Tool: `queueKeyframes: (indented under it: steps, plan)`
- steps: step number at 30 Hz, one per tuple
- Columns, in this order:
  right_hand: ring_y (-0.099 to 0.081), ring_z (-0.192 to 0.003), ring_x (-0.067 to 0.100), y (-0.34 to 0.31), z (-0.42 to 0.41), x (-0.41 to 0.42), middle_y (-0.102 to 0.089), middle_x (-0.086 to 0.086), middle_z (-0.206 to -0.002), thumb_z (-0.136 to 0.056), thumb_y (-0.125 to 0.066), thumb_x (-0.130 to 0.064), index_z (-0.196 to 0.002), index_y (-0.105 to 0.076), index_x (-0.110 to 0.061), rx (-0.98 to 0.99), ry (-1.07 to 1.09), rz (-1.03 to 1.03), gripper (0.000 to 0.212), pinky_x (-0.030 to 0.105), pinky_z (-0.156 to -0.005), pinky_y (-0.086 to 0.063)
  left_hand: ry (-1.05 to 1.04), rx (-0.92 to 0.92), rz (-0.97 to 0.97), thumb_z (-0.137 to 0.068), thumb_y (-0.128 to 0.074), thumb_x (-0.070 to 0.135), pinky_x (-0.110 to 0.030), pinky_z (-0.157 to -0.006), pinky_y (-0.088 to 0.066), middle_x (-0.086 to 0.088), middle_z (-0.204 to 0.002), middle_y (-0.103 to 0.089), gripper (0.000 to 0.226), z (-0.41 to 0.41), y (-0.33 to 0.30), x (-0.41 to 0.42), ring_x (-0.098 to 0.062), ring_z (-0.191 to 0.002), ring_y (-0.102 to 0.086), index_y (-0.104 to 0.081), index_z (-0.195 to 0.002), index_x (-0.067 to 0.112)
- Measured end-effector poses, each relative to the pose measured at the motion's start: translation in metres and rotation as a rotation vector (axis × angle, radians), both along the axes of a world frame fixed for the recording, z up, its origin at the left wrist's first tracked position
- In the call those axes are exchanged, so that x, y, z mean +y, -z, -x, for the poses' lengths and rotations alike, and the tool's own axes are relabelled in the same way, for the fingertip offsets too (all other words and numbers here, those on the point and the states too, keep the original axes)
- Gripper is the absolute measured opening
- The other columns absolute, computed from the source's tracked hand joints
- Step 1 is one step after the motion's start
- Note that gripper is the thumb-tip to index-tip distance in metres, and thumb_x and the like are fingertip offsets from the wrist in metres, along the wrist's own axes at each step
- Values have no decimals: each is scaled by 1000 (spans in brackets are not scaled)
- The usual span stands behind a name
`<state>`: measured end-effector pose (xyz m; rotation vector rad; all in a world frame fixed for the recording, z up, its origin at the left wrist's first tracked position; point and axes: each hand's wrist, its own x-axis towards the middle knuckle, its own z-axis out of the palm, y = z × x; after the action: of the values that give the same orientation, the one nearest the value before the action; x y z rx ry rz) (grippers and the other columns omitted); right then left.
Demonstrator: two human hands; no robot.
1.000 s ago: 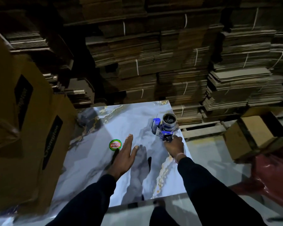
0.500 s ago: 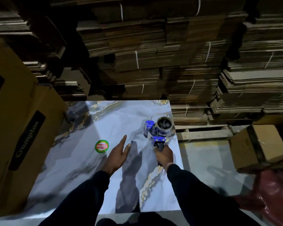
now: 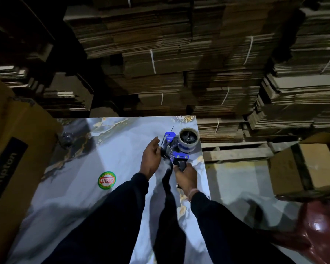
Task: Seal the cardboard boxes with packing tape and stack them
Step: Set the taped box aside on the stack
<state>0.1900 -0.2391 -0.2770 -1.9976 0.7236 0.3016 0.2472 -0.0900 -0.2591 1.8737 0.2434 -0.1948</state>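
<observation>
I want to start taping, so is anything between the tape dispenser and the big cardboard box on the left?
Nothing visible blocks it. The tape dispenser, its handle gripped by the right hand, sits near the table's far right corner. Between it and the cardboard box lies bare tabletop with only a flat round sticker. The left hand is beside the dispenser.

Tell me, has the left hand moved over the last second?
Yes. The left hand has left its spot near the round sticker on the table and gone right and away, up to the tape gun held by the right hand.
</observation>
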Motion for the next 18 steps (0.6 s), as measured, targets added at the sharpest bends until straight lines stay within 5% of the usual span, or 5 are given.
queueKeyframes:
  steps: [9, 13, 18]
  plan:
    - [-69, -96, 37, 1, -37, -1, -73, 16, -100, -87, -70, -41, -99, -67, -11, 2, 0, -13, 32, 42, -82, -57, -151, -84, 57, -102, -60, 10, -44, -100, -57, -4, -122, -72, 23, -48, 16, -13, -16, -110, -69, -71, -122, 14]
    - [-73, -81, 38, 39, -58, -10, -73, 12, -86, -65, -60, -66, -89, -64, -18, -23, 40, -52, 54, 54, -67, -63, -181, -108, 133, -99, -65, 8, -40, -89, -60, -2, -101, -76, 16, -62, 12, -15, -16, -94, -72, -72, -97, 22]
    - [-69, -69, 33, 13, -71, -10, -74, 16, -80, -69, -67, -61, -81, -65, -18, -23, 92, -131, 45, 47, -65, -63, -149, -133, 147, -97, -67, 5, -43, -78, -59, 0, -85, -74, 14, -82, 16, -12, -16, -78, -67, -69, -89, 16]
